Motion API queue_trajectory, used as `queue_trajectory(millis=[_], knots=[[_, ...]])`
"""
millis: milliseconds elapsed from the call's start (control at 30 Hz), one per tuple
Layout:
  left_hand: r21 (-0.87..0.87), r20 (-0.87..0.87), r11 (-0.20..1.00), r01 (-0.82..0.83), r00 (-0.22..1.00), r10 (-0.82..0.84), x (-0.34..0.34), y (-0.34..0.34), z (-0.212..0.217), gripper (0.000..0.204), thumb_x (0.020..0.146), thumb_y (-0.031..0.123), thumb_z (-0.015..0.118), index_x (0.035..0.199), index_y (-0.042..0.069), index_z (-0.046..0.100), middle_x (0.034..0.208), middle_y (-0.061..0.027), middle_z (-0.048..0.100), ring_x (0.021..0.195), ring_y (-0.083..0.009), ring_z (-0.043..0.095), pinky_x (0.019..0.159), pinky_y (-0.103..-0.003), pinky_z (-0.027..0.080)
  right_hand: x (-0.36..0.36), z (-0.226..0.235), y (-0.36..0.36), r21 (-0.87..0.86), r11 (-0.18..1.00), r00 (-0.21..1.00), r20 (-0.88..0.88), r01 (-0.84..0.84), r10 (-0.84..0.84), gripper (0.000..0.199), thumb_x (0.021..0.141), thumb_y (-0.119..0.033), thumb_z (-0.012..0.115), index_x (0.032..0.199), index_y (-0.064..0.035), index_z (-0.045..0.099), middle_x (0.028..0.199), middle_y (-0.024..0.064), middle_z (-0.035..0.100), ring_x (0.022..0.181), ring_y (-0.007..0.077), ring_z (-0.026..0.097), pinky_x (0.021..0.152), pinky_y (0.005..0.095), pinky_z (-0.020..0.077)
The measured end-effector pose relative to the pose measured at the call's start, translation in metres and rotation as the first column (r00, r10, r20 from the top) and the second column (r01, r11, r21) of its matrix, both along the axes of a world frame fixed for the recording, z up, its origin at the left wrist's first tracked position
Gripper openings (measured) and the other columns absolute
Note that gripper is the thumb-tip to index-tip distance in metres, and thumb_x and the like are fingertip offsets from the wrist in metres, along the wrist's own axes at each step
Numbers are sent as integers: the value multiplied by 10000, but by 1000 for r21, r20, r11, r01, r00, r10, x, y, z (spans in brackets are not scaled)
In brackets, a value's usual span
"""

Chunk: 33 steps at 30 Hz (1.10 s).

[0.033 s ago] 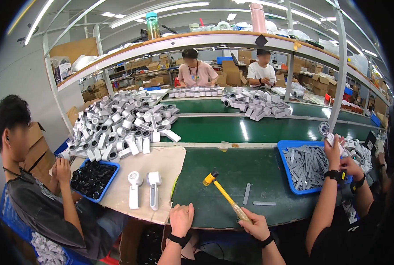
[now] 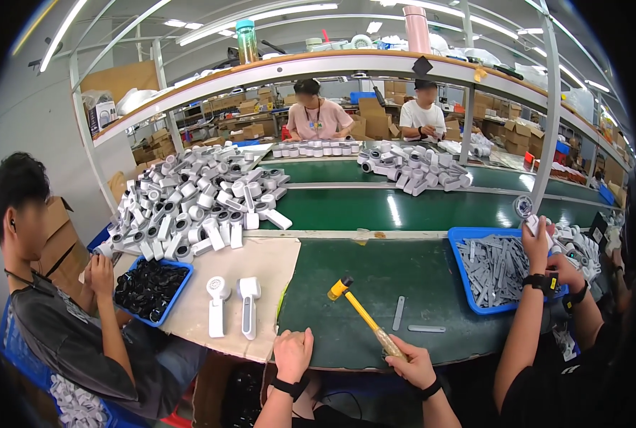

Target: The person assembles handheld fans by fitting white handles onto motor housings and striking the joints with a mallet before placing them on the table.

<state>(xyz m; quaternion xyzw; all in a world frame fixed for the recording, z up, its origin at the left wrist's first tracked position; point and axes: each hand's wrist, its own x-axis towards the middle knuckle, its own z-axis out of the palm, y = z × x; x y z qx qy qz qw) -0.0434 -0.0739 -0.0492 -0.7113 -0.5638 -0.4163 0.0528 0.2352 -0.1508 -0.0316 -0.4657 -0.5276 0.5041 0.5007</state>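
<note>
At the near edge of the surface, right hand fingers wrap the lower end of the hammer, head slanting up-left. Left hand: fingers curled into a fist. Two grey strips lie right of the hammer.

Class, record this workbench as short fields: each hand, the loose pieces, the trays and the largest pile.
Right hand: holds yellow mallet near its handle's end
Left hand: fingers curled, no object visible
Loose grey strips: two, right of the mallet
White handheld units: two, apparently fans, on cardboard
Left blue tray: black parts
Right blue tray: many grey strips
Largest pile: white handheld units, beyond the cardboard
</note>
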Motion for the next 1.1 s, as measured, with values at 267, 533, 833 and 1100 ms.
queue_trajectory(millis=[267, 533, 833, 1100], knots=[[-19, 1, 1000, -7, 1000, 7, 0, -2, 3, 403, 930, 189, 595, 554, 48, 555, 605, -133, 587, 640, -332, 567, 620, -465, 418, 0, -1, -1, -6, 1000, 1000, -6, 6, -6, 568, 857, -8, 719, 1396, -41, 542, 798, -21, 625, 577, 26, 494, 516, 192, 401], [-30, 14, 999, -14, 1000, 15, -1, -2, -1, 421, 953, 183, 553, 556, 43, 554, 609, -151, 589, 651, -340, 570, 635, -470, 423, -1, -3, -2, 11, 1000, 1000, -7, 8, -8, 566, 858, -10, 720, 1395, -42, 543, 800, -25, 622, 578, 26, 489, 518, 193, 398], [-29, 6, 1000, 4, 1000, -4, 1, -3, 3, 401, 928, 208, 592, 556, 60, 573, 603, -114, 597, 636, -314, 571, 624, -451, 420, 0, -5, 0, 17, 1000, 1000, 1, 3, -3, 566, 857, -14, 723, 1393, -47, 547, 788, -27, 616, 577, 27, 488, 518, 194, 398], [-20, -12, 1000, -18, 1000, 18, 2, -1, 3, 414, 920, 243, 628, 548, 68, 577, 590, -97, 594, 622, -297, 568, 614, -436, 419, 1, -4, 1, 30, 1000, 1000, 23, 6, -6, 565, 857, -21, 726, 1392, -51, 550, 782, -30, 612, 579, 27, 493, 521, 199, 406]])
